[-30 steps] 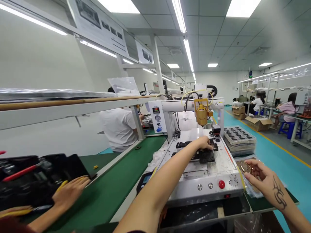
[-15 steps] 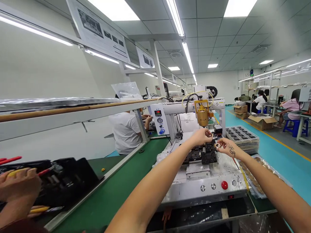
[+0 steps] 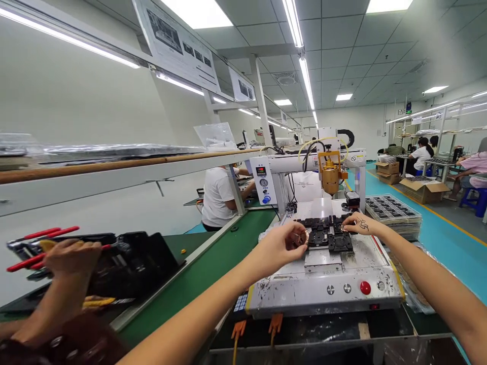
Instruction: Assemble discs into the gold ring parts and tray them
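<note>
My left hand [image 3: 283,246] is closed in front of the left side of the black fixture [image 3: 317,234], with a copper-coloured wire coil [image 3: 303,237] pinched between thumb and fingers. Over the fixture's right part, the fingertips of my right hand [image 3: 357,223] are pinched on a small copper-coloured ring-like piece [image 3: 343,228], partly hidden by the fingers. The fixture sits on the white bed of a benchtop machine [image 3: 281,289]. Above and behind it hangs the machine's brass-coloured head [image 3: 331,177].
Buttons, including a red one [image 3: 365,287], line the machine's front. Stacked trays of parts [image 3: 393,210] and a bagged tray of round pieces [image 3: 411,274] stand right. At left, another person's hand [image 3: 72,258] grips red-handled tools beside a black case [image 3: 140,258]. A metal rail edges the green bench [image 3: 205,268].
My left hand has drawn back from the fixture toward me and left, carrying the copper coil. My right hand has stayed at the fixture's right side. The view has shifted left.
</note>
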Demonstrator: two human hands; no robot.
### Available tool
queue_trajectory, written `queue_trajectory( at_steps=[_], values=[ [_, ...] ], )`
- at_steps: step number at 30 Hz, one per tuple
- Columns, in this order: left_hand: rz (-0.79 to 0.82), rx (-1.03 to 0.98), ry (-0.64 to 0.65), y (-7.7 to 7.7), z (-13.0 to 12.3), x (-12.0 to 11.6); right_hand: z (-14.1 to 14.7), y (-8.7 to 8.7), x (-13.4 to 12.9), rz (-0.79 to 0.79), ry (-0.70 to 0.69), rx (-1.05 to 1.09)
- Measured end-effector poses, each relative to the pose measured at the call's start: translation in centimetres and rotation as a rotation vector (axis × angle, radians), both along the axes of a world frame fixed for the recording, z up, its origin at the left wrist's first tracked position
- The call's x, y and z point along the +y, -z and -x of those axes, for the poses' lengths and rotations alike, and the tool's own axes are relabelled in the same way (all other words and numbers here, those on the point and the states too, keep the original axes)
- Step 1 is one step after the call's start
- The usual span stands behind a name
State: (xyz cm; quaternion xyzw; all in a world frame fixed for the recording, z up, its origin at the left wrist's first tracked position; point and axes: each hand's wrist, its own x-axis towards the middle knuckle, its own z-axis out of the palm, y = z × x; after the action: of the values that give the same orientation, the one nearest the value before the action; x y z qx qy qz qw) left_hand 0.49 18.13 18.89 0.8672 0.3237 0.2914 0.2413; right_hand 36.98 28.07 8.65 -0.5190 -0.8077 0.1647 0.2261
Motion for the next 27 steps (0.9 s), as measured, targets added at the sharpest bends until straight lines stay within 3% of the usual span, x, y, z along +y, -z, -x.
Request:
queue_trajectory(
  at_steps=[3, 7, 11, 14, 17, 19, 22, 24, 27],
  values=[
    [-0.011, -0.023, -0.026, 0.5, 1.2, -1.7, 0.4, 0.3, 0.0, -0.084, 0.048, -0.036],
    [-0.003, -0.094, -0.021, 1.5, 0.9, -3.2, 1.0, 0.2, 0.0, -0.185, 0.124, -0.049],
    [-0.006, -0.161, -0.033, 4.4, 0.3, -5.2, 1.4, 0.8, -4.0, -0.348, 0.258, 0.032],
    [0.014, -0.16, -0.041, 8.4, 1.3, -7.0, 1.0, 2.9, -10.8, -0.469, 0.38, 0.113],
    [0.09, -0.108, -0.043, 13.6, 2.8, -8.4, 0.3, 6.3, -17.8, -0.522, 0.487, 0.15],
    [0.149, -0.072, -0.036, 17.5, 3.4, -8.9, 0.1, 8.5, -20.9, -0.554, 0.557, 0.153],
    [0.206, -0.03, -0.006, 23.0, 3.6, -9.4, 1.4, 10.8, -22.9, -0.648, 0.649, 0.155],
    [0.198, 0.006, 0.022, 25.8, 3.4, -9.8, 3.9, 11.6, -23.4, -0.705, 0.624, 0.18],
    [0.161, 0.032, 0.049, 27.9, 3.3, -10.7, 9.9, 12.6, -23.8, -0.594, 0.293, 0.263]
  ],
)
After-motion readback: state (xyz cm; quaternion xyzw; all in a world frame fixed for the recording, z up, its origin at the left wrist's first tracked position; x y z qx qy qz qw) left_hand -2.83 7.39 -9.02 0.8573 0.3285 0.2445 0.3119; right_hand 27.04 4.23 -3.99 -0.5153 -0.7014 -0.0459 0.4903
